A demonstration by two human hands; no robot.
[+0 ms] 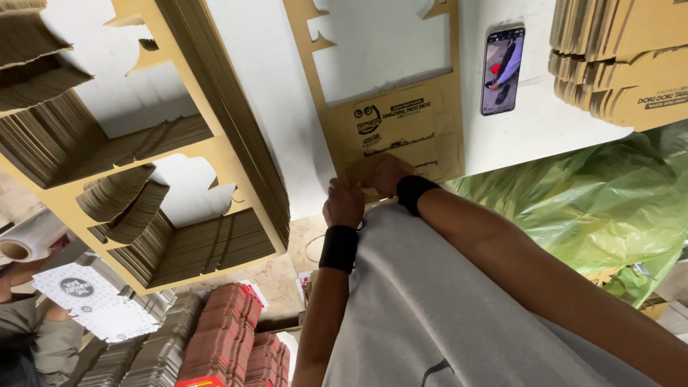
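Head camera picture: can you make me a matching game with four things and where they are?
Things:
1. phone
2. green plastic sheet
3. die-cut cardboard sheet
4. red flat cartons

Places:
A. under both hands, on the white table
B. stacked low down, left of the person's arm
C. lying screen-up on the white table, between the cardboard piles
D. crumpled beside the table, at the right

Pairs: 1-C, 2-D, 3-A, 4-B. The left hand and right hand press the sheet's near edge.
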